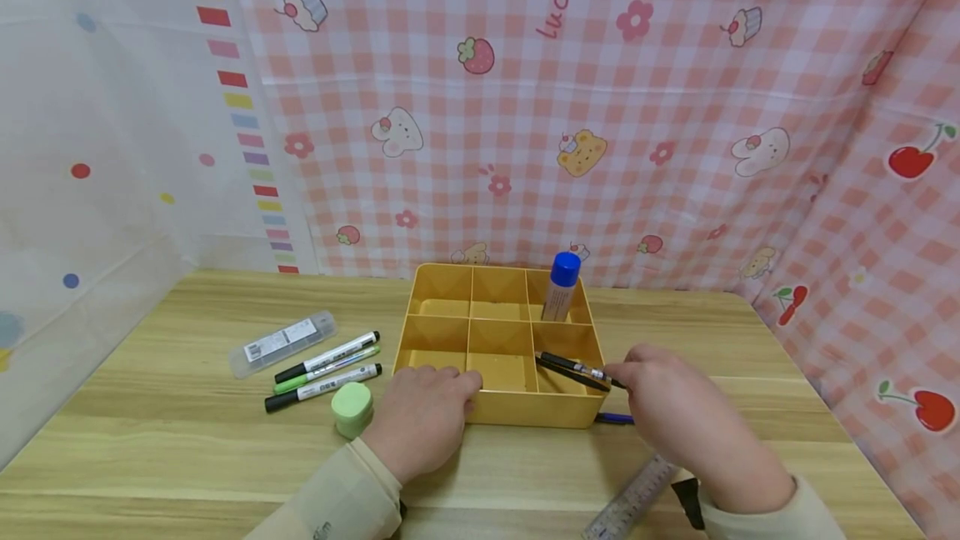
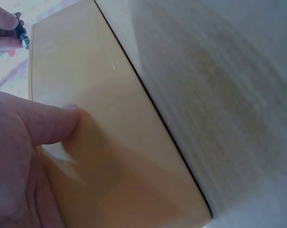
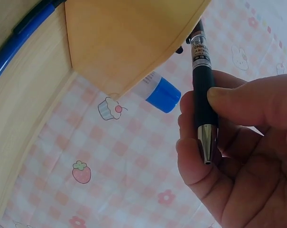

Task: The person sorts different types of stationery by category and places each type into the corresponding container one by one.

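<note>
My right hand [image 1: 682,407] pinches a black click pen [image 3: 202,90] between thumb and fingers, its metal tip towards the palm side in the right wrist view. The pen's far end reaches over the front right compartment of a yellow divided box [image 1: 532,410]. Another black pen [image 1: 585,378] leans inside that compartment. With its thumb against the outer front wall and fingers over the rim, my left hand [image 1: 423,419] grips the box. A glue stick with a blue cap [image 1: 558,290] stands upright in the back right compartment.
Left of the box lie a clear plastic case [image 1: 281,344], two black-capped markers [image 1: 330,388] and a green pen [image 1: 333,367]. A light green rounded object [image 1: 352,408] sits by my left wrist. A blue pen [image 1: 617,418] and a clear ruler [image 1: 633,497] lie near my right hand.
</note>
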`<state>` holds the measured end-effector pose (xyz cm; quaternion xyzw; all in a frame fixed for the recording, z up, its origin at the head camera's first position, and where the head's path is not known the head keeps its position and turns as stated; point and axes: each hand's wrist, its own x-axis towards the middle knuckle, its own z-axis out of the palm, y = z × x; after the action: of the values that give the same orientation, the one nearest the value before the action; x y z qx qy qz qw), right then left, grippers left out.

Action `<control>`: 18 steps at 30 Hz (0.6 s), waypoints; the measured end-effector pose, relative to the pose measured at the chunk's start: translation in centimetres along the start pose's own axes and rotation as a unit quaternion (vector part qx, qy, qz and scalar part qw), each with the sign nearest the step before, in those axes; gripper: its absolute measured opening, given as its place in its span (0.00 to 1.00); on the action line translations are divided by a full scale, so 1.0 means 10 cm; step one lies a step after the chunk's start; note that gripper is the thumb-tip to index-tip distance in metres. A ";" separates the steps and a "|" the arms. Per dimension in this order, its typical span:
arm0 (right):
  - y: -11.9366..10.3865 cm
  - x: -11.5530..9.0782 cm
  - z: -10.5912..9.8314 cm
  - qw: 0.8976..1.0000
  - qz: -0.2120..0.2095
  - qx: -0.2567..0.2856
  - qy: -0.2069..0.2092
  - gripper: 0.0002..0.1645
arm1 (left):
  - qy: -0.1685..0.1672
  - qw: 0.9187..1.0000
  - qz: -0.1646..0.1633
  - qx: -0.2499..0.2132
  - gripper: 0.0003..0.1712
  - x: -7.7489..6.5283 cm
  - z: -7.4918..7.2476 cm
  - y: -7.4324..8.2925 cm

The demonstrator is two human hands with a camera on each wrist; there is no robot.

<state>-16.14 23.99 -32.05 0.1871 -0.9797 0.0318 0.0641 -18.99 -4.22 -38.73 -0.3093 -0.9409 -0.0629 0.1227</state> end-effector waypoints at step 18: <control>-0.04 0.02 0.08 0.999 -0.030 -0.032 0.024 0.20 | 0.001 1.000 0.000 -0.005 0.06 0.00 0.00 0.00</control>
<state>-16.26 23.43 -32.77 0.2137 -0.9723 0.0031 0.0943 -18.99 -4.25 -38.75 -0.3094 -0.9406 -0.0680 0.1220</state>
